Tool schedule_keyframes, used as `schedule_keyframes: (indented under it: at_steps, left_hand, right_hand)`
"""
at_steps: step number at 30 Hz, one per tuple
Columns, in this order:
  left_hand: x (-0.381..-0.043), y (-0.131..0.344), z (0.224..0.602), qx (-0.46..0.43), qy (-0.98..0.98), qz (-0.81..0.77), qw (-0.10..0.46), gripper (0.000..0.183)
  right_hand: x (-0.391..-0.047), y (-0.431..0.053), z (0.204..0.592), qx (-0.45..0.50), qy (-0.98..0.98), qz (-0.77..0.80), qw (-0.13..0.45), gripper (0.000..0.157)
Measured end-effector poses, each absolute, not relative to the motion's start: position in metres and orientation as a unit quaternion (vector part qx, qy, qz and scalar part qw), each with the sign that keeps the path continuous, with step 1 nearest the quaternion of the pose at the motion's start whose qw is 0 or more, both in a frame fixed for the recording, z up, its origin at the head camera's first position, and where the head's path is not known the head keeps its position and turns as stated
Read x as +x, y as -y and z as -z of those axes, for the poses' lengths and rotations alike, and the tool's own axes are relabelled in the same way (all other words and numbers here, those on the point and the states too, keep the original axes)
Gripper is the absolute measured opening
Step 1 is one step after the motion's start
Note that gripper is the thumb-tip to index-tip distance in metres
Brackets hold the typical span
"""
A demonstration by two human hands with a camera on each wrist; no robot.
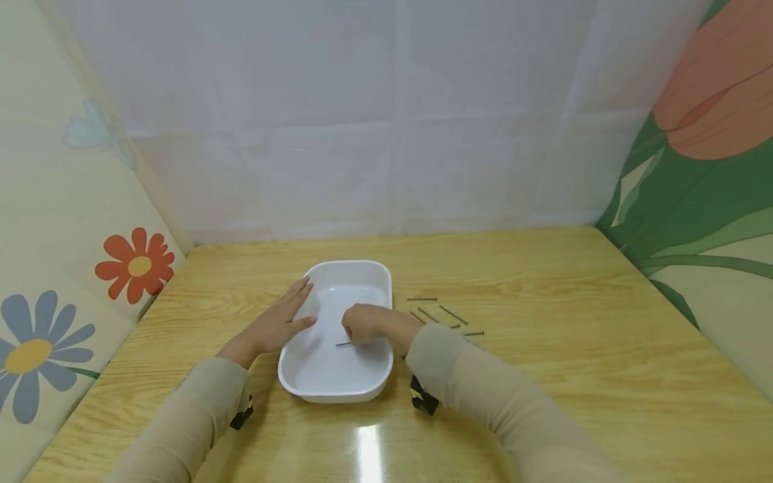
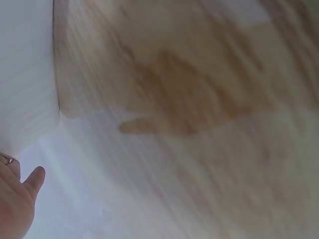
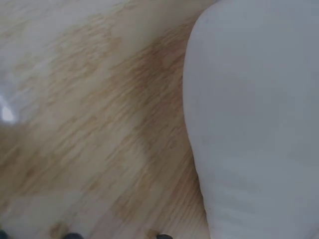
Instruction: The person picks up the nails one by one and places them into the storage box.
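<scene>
Beige sleeves (image 1: 501,389) stretched up from the bottom of my head view, a black object (image 1: 425,396) under each cuff and a bright glare (image 1: 370,453) on the wood-grain tabletop (image 1: 574,322) between them. Just beyond, a white tray (image 1: 347,376) stood on the tabletop. I had the left hand (image 1: 279,325) at its left rim, fingers straight, thumb pointing inward. The right hand (image 1: 368,324) reached over the right rim, fingers curled and pinching a nail (image 1: 343,345), its end jutting out leftward inside the tray; I couldn't tell whether it touched the bottom. Several loose nails (image 1: 428,314) lay right of the tray. A pale backdrop (image 1: 386,121) rose behind, between flower-printed panels (image 1: 718,168).

On my left wrist feed, the tray filled the upper left corner, the left hand's fingertips at its edge. A blurred, hand-shaped brown patch (image 2: 189,94) spread over the glossy tabletop.

My right wrist feed showed the tray's outer wall on the right, tabletop on the left, and dark bits (image 3: 164,236) cut off at the bottom edge, too little to identify.
</scene>
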State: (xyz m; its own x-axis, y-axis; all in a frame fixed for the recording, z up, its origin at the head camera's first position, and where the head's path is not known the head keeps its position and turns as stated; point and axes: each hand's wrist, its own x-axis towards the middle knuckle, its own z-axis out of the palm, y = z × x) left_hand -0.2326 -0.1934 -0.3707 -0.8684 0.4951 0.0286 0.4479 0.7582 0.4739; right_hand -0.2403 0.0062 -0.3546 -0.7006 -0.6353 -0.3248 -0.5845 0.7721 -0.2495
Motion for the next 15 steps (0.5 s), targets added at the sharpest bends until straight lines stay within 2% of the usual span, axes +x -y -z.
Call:
schedule_keyframes:
  at_steps: [15]
  left_hand:
    - [-0.2334,0.1931,0.3691,0.251,-0.937,-0.236,0.058,0.067]
  right_hand:
    - [-0.2377,0.0010,0.3600,-0.322,-0.921,0.039,0.217,0.004]
